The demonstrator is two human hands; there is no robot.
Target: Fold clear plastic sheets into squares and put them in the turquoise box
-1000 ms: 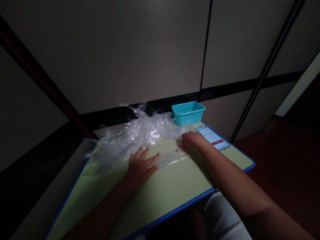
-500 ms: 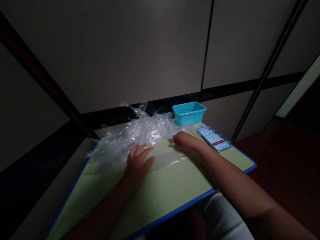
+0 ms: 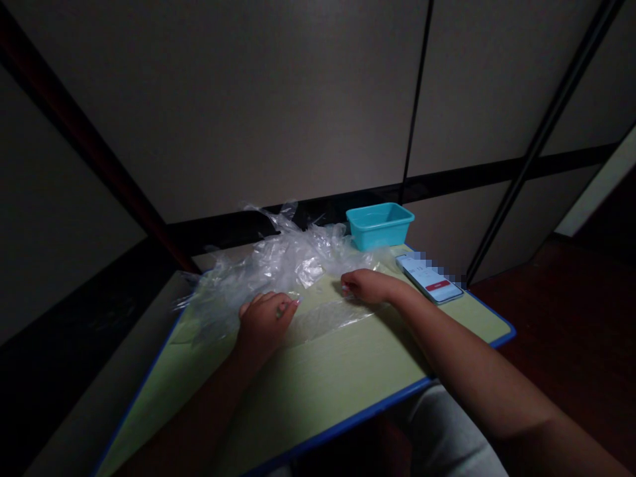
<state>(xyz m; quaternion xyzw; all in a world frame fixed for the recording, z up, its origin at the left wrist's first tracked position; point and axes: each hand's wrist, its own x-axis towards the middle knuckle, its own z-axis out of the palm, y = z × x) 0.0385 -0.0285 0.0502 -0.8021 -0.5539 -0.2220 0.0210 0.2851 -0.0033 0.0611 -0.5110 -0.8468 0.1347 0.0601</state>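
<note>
A clear plastic bag (image 3: 330,319) lies flat as a long strip on the green tabletop (image 3: 318,381), between my two hands. At its left end, my left hand (image 3: 265,321) is closed in a pinch, with a bit of clear film showing by the thumb and fingertips. My right hand (image 3: 368,287) is also pinched, over the strip's upper right corner, its fingertips partly hidden. Behind both hands spreads a loose heap of crumpled clear plastic bags (image 3: 278,262), reaching over the table's left and far edges.
A turquoise plastic basket (image 3: 381,232) stands at the far right of the table. In front of it lies a phone (image 3: 431,278) with its screen lit. A blue trim (image 3: 348,424) runs round the table edge, and a panelled cabinet front (image 3: 288,106) rises close behind.
My left hand's spread fingers have closed into a pinch at the strip's left end. My right hand stays almost in place, its fingertips drawn in slightly. The view shifts a little.
</note>
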